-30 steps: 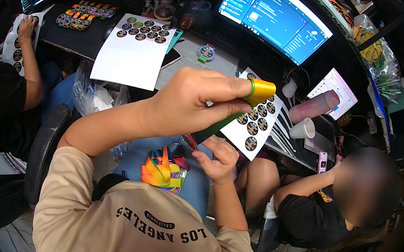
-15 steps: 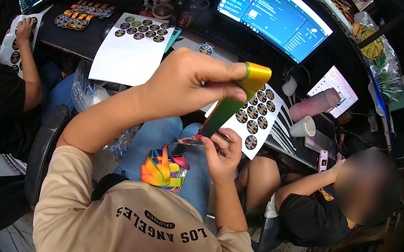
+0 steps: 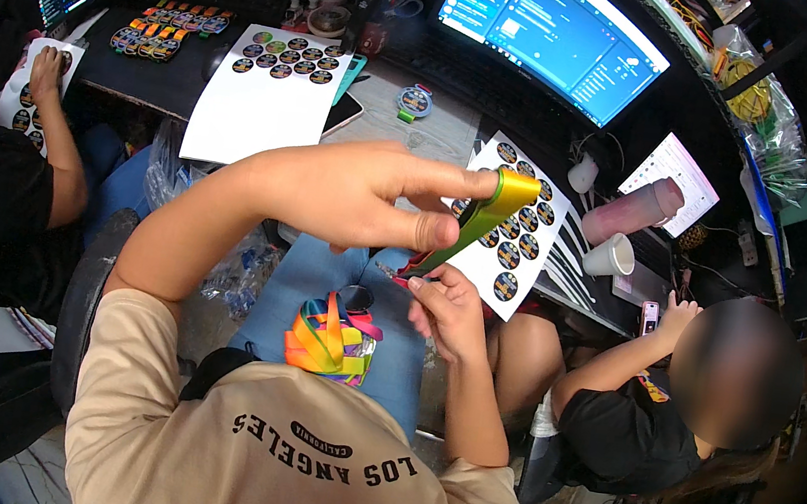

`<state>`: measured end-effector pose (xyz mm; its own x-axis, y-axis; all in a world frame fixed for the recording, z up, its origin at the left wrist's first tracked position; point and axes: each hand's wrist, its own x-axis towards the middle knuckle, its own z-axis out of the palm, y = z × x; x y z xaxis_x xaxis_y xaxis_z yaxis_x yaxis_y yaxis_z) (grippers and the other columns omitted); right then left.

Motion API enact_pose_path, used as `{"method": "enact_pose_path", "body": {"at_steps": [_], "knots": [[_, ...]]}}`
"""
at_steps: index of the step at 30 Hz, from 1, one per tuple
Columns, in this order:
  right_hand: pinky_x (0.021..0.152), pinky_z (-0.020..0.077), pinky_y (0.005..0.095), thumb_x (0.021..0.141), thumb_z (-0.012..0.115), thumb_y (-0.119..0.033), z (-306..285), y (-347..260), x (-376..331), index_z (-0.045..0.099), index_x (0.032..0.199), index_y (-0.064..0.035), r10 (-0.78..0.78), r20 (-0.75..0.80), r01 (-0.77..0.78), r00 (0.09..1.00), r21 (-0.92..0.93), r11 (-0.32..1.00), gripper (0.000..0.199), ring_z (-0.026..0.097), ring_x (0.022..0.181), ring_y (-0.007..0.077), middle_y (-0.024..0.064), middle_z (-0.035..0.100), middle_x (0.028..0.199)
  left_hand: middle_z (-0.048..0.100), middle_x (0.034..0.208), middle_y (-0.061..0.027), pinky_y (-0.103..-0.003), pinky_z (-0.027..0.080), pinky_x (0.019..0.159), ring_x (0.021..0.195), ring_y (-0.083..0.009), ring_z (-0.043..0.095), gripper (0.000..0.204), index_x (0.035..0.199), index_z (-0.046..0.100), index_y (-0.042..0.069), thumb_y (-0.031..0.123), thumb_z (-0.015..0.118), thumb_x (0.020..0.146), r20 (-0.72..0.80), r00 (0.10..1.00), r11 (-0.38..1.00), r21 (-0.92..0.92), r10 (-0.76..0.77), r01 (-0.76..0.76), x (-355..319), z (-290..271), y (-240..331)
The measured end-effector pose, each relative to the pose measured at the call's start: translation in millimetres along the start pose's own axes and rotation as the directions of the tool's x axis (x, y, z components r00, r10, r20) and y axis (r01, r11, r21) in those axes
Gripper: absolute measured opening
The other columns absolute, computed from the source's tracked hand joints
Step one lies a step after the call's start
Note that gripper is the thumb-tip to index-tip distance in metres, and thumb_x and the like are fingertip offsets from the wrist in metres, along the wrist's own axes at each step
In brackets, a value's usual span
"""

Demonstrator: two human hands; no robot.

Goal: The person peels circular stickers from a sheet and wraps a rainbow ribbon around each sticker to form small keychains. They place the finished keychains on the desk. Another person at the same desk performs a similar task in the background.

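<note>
My left hand is raised over my lap, holding the upper end of a yellow-green ribbon at the index finger and thumb. Its fold stands just past the index fingertip. Below, my right hand pinches the ribbon's reddish lower end, where a small metallic edge shows; the hand hides part of it. On my jeans lies a bundle of folded multicoloured ribbons, with a dark round disc beside its far edge. Beyond my hands, a sheet of round dark stickers lies on the desk.
A blue medal lies near the keyboard; more medals sit at left. Another sticker sheet overhangs the desk edge. A white cup and pink bottle stand at right. People sit on both sides, one holding a phone.
My left hand has lowered and its index finger and thumb have spread wider. The ribbon's top has dropped with it. The round piece by my right hand has turned or shifted.
</note>
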<state>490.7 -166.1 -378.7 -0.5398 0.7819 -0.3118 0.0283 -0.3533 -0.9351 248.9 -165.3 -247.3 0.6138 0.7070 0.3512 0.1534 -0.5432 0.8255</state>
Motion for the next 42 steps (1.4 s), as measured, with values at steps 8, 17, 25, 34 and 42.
{"method": "enact_pose_path", "body": {"at_steps": [8,17,25,34,42], "knots": [[0.068,0.06,0.0317,0.091,0.059,-0.007,-5,-9,3,0.055,0.115,-0.0005,-0.042,0.105,0.009,0.994,0.296,0.955,0.025,0.069,0.086,0.0212,0.0132,0.067,0.101,0.064,0.095,-0.0073,-0.022,0.043,0.04,0.048,-0.0061,0.049,0.063,0.151,0.022,0.016,0.044,0.044,0.099,0.434,0.896,0.877,-0.39,-0.095,0.282,-24,8,8],[0.082,0.0556,0.0408,0.068,0.064,-0.001,8,-108,-57,0.064,0.083,-0.0034,-0.698,0.659,0.551,0.281,-0.706,-0.445,0.015,0.066,0.093,0.0301,0.0159,0.067,0.093,0.067,0.106,-0.0242,-0.017,0.036,0.036,0.035,-0.0045,0.043,0.088,0.151,0.02,0.007,0.069,0.023,0.089,0.664,0.725,0.678,-0.45,-0.181,0.581,-26,10,-10],[0.084,0.0566,0.0416,0.076,0.068,-0.007,14,-124,-44,0.065,0.085,-0.0048,-0.598,0.787,0.552,0.154,-0.571,-0.608,0.009,0.066,0.1,0.032,0.0155,0.069,0.1,0.067,0.073,-0.0047,-0.016,0.031,0.036,0.04,0.0002,0.043,0.066,0.142,0.039,0.004,0.046,0.054,0.094,0.44,0.855,0.77,-0.434,-0.273,0.469,-28,21,-3],[0.065,0.0441,0.0192,0.08,0.072,0.0,34,-81,-46,0.056,0.119,0.0012,-0.769,0.032,0.713,0.638,-0.4,0.575,0.042,0.055,0.076,0.0062,0.0049,0.063,0.089,0.05,0.055,0.008,-0.021,0.026,0.036,0.041,-0.0003,0.036,0.056,0.136,0.05,0.007,0.029,0.069,0.089,0.145,0.859,0.752,-0.427,-0.491,0.502,-21,28,2],[0.043,0.0329,0.0162,0.085,0.066,0.002,44,-69,-37,0.055,0.107,0.002,-0.61,-0.261,0.577,0.748,-0.196,0.793,0.024,0.045,0.05,0.0033,0.0042,0.059,0.071,0.06,0.066,0.0038,-0.02,0.029,0.036,0.043,-0.0004,0.039,0.071,0.142,0.036,0.0,0.025,0.071,0.086,0.179,0.904,0.758,-0.496,-0.388,0.423,-25,33,-14]]}}
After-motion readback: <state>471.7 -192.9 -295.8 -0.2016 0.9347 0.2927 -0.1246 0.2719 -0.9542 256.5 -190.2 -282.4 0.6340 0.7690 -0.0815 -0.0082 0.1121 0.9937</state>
